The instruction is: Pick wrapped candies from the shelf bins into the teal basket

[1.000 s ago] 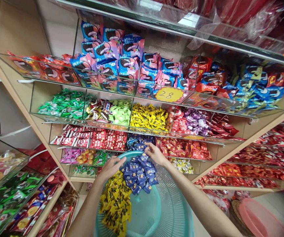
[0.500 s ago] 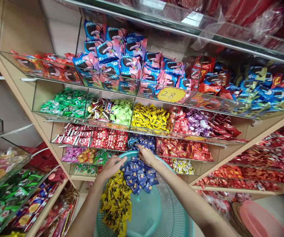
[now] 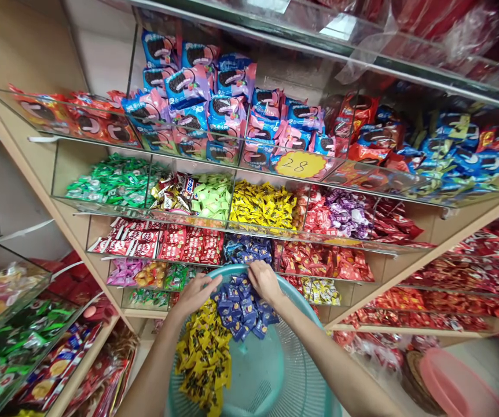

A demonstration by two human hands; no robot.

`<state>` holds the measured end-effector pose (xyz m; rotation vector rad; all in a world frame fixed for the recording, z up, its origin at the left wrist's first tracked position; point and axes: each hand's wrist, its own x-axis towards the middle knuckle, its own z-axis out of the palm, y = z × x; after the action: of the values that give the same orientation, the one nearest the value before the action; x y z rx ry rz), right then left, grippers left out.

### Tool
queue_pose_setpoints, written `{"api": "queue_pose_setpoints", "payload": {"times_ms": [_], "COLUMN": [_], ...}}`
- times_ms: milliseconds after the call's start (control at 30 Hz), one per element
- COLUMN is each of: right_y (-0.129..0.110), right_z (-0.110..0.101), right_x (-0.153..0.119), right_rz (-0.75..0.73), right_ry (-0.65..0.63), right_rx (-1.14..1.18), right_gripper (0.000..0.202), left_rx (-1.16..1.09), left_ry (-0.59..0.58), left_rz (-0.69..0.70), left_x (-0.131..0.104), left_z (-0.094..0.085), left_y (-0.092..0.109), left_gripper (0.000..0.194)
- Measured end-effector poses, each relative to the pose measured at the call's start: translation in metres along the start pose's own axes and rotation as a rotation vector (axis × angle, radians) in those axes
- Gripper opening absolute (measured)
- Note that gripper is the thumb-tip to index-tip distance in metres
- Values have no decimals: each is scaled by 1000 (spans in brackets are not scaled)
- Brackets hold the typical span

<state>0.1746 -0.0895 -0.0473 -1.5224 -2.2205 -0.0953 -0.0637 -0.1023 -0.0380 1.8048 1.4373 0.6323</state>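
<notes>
A large teal plastic basket (image 3: 295, 370) is in front of me, its far rim up against the lower shelves. My left hand (image 3: 197, 294) grips the rim on the far left side, thumb along the inside edge. At the far rim, my right hand (image 3: 264, 282) has its fingers bent over the edge; their tips are hidden. Just below it inside the basket lies a pile of dark blue wrapped candies (image 3: 243, 310). Yellow wrapped candies (image 3: 204, 359) fill the basket's left side. More blue candies (image 3: 249, 249) sit in the shelf compartment directly behind the rim.
Glass-fronted shelves hold yellow candies (image 3: 262, 205), green candies (image 3: 108, 179) and blue-pink cookie packs (image 3: 189, 84). A yellow price tag (image 3: 300, 165) reads 28. Another rack of snacks (image 3: 10, 336) stands at left. A pink basin (image 3: 453, 382) is at lower right.
My right hand has drawn back slightly from the blue candy compartment, and its fingers have gone from stretched out to bent over the basket's rim. My left hand has stayed put.
</notes>
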Motion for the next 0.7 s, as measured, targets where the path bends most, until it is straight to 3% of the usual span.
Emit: {"api": "queue_pose_setpoints", "payload": {"times_ms": [133,333,700], "right_y": [26,49,49], "right_z": [0,6,52], "right_x": [12,48,83], "right_rz": [179,483,626], "right_ry": [63,-128,-317], "right_rx": [102,139,202], "right_gripper": [25,21,31], "left_rx": [-16,-15,-6], "left_ry": [10,1,23], "left_rz": [-6,-20,-1], "left_x": [0,0,0], "left_z": [0,1,3], "left_y": [0,0,-2], "left_gripper": [57,59,57]}}
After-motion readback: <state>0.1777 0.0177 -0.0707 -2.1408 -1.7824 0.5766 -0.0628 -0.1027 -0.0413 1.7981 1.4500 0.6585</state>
